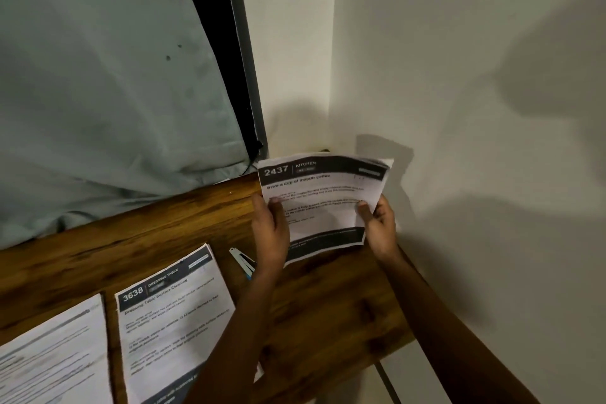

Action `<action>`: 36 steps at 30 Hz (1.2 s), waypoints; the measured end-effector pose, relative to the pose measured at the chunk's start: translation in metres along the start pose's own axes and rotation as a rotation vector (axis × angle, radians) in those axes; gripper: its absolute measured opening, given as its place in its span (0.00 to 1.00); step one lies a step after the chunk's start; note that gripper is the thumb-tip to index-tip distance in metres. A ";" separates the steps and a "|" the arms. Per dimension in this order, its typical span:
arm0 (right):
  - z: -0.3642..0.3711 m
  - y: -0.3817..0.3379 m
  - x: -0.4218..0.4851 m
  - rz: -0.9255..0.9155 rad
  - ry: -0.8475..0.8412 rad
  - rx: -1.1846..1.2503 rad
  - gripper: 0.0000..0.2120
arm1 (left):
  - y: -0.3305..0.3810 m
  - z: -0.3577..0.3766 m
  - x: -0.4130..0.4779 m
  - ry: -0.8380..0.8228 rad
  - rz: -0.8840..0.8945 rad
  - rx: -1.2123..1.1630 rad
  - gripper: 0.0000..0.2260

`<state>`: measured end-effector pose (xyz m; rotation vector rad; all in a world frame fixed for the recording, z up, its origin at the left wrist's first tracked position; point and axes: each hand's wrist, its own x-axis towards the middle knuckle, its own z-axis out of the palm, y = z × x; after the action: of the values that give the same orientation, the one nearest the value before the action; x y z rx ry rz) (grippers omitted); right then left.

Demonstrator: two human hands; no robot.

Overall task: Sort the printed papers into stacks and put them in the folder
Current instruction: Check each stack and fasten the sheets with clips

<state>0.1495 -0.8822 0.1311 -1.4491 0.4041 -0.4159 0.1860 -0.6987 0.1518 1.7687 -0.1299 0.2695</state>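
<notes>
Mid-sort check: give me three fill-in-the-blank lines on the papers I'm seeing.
1. The left hand and right hand hold the raised sheet, headed ____.
2. The DRESSING TABLE sheet on the wooden table is numbered ____.
3. The raised sheet's title concerns brewing instant ____.
Missing words: KITCHEN; 3638; coffee.

Both my bare forearms reach forward from lower edge, converging. My left hand [271, 231] grips left edge of white printed sheet with black header band [323, 193], thumb on printed face. My right hand [382, 229] pinches right edge, thumb on top, fingers curled behind.
</notes>
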 end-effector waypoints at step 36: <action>-0.004 -0.042 0.010 -0.169 -0.092 0.055 0.15 | 0.051 -0.033 0.029 -0.395 -0.060 -0.652 0.11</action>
<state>0.1552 -0.8944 0.1724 -1.4482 0.1953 -0.4899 0.1985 -0.6762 0.2137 1.1524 -0.4001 -0.1621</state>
